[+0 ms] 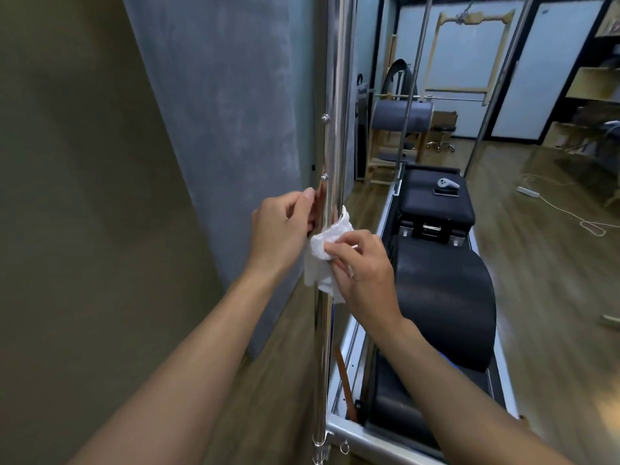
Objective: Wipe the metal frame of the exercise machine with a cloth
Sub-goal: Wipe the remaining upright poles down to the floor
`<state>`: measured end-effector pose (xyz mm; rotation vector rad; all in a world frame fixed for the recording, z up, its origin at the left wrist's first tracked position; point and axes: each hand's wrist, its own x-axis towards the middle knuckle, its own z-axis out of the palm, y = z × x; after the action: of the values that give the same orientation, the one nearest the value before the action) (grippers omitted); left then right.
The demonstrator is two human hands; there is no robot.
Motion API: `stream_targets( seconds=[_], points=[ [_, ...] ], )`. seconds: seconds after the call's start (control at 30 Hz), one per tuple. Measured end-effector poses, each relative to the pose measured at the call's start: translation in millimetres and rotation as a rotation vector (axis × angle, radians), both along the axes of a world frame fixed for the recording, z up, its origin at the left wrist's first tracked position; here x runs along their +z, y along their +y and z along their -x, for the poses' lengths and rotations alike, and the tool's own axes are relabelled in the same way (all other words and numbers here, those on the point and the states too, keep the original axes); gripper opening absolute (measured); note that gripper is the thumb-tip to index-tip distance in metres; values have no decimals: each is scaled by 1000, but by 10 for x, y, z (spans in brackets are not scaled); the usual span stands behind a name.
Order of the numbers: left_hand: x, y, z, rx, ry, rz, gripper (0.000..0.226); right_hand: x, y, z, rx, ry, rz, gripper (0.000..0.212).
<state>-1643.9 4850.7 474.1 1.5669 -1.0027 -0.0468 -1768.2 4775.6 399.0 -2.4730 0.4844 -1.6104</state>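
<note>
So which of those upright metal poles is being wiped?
The nearest pole, by the grey wall: the white cloth wraps it, pinched by the right hand. The two far poles stand bare.

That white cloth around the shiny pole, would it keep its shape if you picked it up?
Probably not: the cloth bends round the pole and crumples where the right hand pinches it, so it looks floppy. Its loose end hangs down, suggesting it is light.

Both hands worked the upright metal post [330,146] — the left hand [281,229] curled round it, the white cloth [323,260] pinched under the right hand [362,266] fingers [339,250], just below the left's.
</note>
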Motion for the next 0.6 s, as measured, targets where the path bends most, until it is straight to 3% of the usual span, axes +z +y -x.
stream_targets(
  seconds=[0.13, 0.3, 0.53, 0.6],
  points=[
    [-54, -28, 33, 51, 3, 7, 54, 105, -43, -116, 9, -55, 37, 21],
    [-122, -67, 136, 79, 140, 12, 55, -443, -205, 74, 135, 136, -36, 20],
    [-205, -40, 381, 235, 75, 9, 38, 10, -172, -86, 189, -172, -226, 21],
    [-246, -30, 450, 233, 102, -12, 34, -117, -158, -82, 208, -153, -234, 21]
  ],
)
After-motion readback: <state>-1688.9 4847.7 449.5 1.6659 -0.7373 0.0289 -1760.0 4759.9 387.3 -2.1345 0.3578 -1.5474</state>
